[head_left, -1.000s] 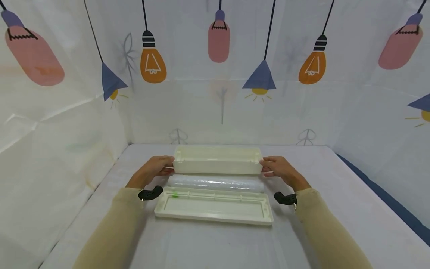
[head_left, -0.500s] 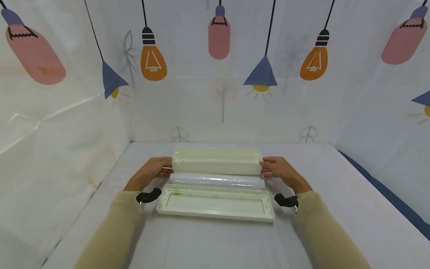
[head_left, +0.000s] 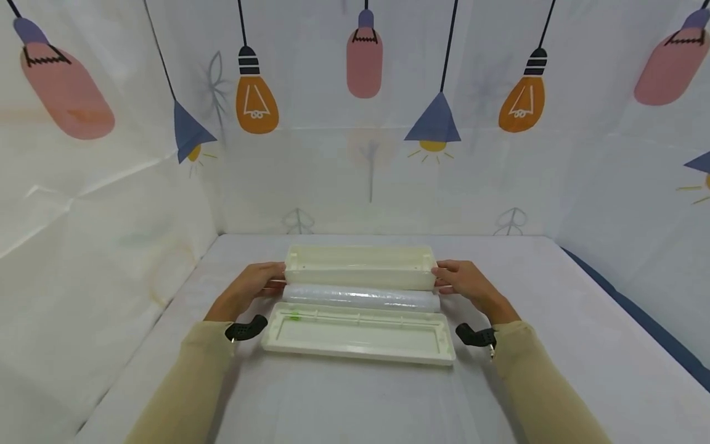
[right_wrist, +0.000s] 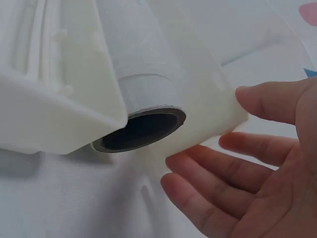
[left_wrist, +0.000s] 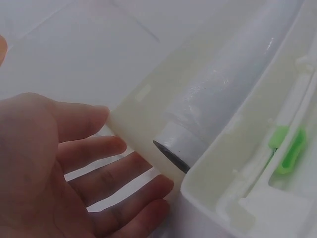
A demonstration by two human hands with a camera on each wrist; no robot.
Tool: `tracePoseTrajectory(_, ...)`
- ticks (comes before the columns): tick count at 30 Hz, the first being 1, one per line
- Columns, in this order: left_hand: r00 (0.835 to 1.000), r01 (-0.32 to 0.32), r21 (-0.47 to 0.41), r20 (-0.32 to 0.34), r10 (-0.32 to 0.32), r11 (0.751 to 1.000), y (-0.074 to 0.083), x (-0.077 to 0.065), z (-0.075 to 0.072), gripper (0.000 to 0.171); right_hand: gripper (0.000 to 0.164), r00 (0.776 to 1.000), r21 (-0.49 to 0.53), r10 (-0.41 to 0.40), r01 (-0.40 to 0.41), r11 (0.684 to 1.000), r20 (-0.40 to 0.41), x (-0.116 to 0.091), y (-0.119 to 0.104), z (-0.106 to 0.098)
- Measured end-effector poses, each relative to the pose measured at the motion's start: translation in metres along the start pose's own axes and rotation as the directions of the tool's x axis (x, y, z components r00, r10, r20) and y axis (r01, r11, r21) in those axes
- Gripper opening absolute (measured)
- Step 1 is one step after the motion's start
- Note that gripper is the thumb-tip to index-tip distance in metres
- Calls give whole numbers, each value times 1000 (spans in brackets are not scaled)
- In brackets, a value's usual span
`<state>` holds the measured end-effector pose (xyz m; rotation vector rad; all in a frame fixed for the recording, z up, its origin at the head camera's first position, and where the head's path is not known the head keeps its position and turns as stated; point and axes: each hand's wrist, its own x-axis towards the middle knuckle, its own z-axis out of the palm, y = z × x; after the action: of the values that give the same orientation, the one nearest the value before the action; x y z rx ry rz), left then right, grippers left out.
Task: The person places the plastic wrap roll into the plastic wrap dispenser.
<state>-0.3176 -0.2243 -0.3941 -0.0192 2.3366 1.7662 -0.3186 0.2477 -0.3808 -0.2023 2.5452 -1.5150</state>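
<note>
A long cream plastic box (head_left: 360,279), with its hollow side showing, lies between my two hands near the back of the table. My left hand (head_left: 251,288) touches its left end with extended, spread fingers. At the opposite end, the fingertips of my right hand (head_left: 470,287) touch the box in the same way. Just in front lies a roll of plastic wrap (head_left: 360,297), its dark hollow core (right_wrist: 141,131) facing the right wrist camera. Nearest me is the shallow cream lid (head_left: 360,354), inner side up. A small green slider (left_wrist: 287,148) sits on the lid's rail.
White cloth covers the table (head_left: 344,407). Pale sheets printed with lamps hang behind it and at both sides. A dark blue strip (head_left: 638,314) runs along the right edge. Each wrist wears a black strap, the left strap (head_left: 246,328) beside the lid's left end.
The box has come slightly closer to the roll, narrowing the gap between them, with both hands staying at its ends. The head view has shifted a little.
</note>
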Motion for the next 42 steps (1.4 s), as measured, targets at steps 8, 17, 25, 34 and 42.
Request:
tracePoseTrajectory(8,1000,-5,-47,-31,3,999,-2,-1,4,53,61,999,-7,-34,35,999,19,-1,-1,-5)
tracePoseTrajectory(17,1000,1,-51,-13,-1,999,-8,-5,4,55,62,1000,-18,15,-15,1000,9,-4,3,0)
tracePoseTrajectory(25,1000,6,-27,-25,-7,1000,-8,-8,6,54,58,1000,-2,-1,1,1000,15,-8,4,5)
tracePoseTrajectory(34,998,22,67,-64,-18,997,-2,-14,9,54,55,1000,22,-18,18,1000,15,-15,8,2)
tracePoseTrajectory(42,995,20,145,-104,-5,989,-3,-32,11,55,50,1000,26,-14,14,1000,0,-24,11,-2)
